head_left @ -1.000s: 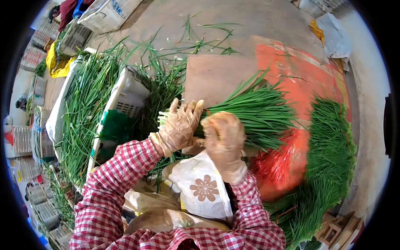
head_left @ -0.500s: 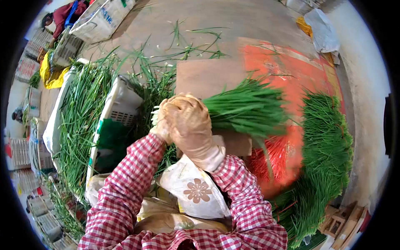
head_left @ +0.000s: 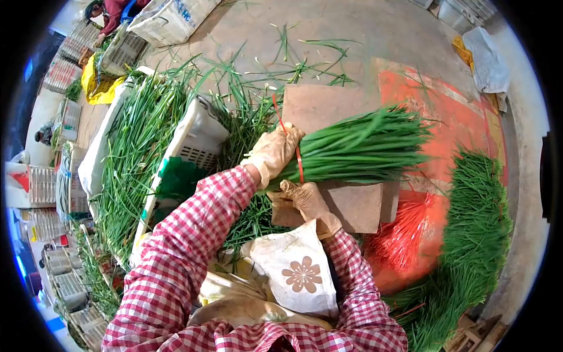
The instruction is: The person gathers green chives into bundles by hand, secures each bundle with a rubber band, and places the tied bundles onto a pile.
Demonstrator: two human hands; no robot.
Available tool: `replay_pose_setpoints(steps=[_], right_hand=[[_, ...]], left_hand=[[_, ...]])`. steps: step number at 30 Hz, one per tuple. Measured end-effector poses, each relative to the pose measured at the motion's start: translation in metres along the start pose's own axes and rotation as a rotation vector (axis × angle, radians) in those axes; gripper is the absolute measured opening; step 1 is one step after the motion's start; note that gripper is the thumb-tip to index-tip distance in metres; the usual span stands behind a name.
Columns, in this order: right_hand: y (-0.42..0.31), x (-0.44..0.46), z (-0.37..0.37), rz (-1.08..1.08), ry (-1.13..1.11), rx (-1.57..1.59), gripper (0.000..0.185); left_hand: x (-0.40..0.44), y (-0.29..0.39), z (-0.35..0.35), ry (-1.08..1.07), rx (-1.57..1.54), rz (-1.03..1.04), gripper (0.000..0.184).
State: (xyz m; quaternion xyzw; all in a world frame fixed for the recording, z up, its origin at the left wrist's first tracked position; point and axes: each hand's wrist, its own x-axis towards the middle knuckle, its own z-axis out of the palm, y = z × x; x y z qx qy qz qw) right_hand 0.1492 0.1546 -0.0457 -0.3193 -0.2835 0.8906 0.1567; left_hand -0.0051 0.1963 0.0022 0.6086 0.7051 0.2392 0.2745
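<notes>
A bunch of green chives (head_left: 363,146) lies across a brown board (head_left: 352,205), leaf tips to the right. A thin red tie (head_left: 299,161) crosses over its stem end, with a loose end sticking up beyond it. My gloved left hand (head_left: 272,154) is closed at the far side of the bunch, pinching the tie. At the near side my gloved right hand (head_left: 311,204) has curled fingers where the tie's other end runs in. The stem ends are partly hidden by my left hand.
Left stands a white crate (head_left: 196,126) heaped with loose chives (head_left: 132,158). Red ties (head_left: 404,234) lie on an orange sheet (head_left: 434,117); stacked chives (head_left: 478,217) line the right. Cut leaves litter the floor. Another person (head_left: 111,17) bends among crates at upper left.
Both hands were clasped together around the bunch's stem end. Now they are apart on either side of it, the bunch lies on the board and a red tie crosses it.
</notes>
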Motion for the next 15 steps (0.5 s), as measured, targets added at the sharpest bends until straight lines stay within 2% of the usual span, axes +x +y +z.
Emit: replay_pose_setpoints(steps=[1,2,4,5,6,8,9,10,11,14,15], right_hand=[[-0.007,-0.009,0.01,-0.095,0.08,-0.09,0.044],[-0.004,-0.011,0.009,-0.094,0.077,-0.096,0.044],[0.006,-0.011,0.003,-0.481,0.086,-0.424,0.049],[0.009,-0.015,-0.004,-0.546,0.185,-0.644,0.049],[0.001,-0.025,0.0,-0.54,0.178,-0.66,0.049],[-0.021,-0.047,0.01,-0.471,0.246,-0.852,0.043],[-0.031,-0.051,0.014,-0.595,0.221,-0.716,0.037],[-0.044,-0.057,0.01,-0.559,0.206,-0.826,0.036],[-0.06,-0.063,0.015,-0.596,0.231,-0.797,0.032],[-0.119,-0.096,0.043,-0.586,0.321,-0.905,0.04],[-0.099,-0.153,0.046,-0.592,0.306,-0.927,0.04]], left_hand=[[-0.013,0.013,-0.01,-0.055,-0.013,-0.028,0.04],[-0.018,0.012,-0.012,-0.142,0.001,-0.076,0.044],[-0.025,-0.011,0.004,-0.161,-0.478,-0.017,0.049],[-0.031,-0.002,-0.001,-0.241,-0.761,-0.183,0.051],[-0.036,0.013,-0.01,-0.229,-0.776,-0.181,0.051],[-0.044,0.043,-0.032,-0.263,-1.007,-0.086,0.051],[-0.045,0.059,-0.038,-0.209,-1.06,-0.124,0.054],[-0.043,0.071,-0.044,-0.225,-1.213,-0.087,0.055],[-0.038,0.081,-0.048,-0.181,-1.216,0.005,0.055],[-0.02,0.105,-0.053,-0.119,-1.356,0.203,0.059],[-0.017,0.107,-0.049,-0.095,-1.376,0.181,0.059]])
